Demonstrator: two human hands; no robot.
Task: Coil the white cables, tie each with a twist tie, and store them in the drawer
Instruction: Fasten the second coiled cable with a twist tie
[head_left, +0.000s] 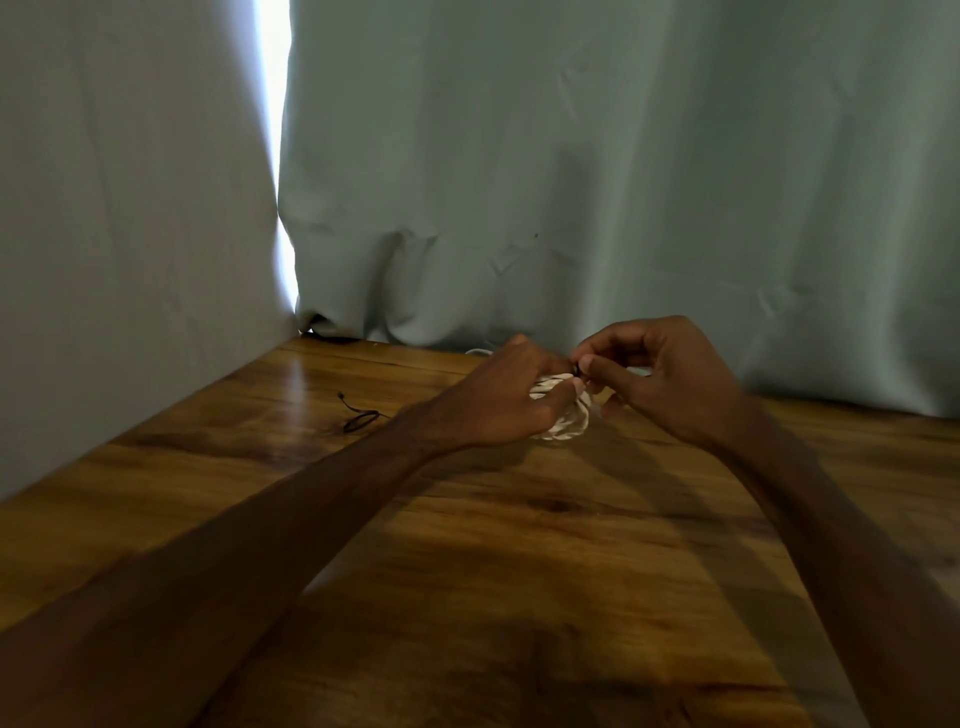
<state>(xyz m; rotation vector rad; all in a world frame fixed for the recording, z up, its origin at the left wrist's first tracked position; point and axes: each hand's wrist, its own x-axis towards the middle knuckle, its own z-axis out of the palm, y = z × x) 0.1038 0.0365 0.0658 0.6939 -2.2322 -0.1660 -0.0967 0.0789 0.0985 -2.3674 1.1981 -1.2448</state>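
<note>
Left hand grips a coiled white cable just above the wooden bench; my right hand pinches a small dark twist tie at the coil's top. Another black tie lies left, near grey curtains.

Glossy grained wood table — matt creased cloth curtain — smooth white plastic-looking cable coil.
</note>
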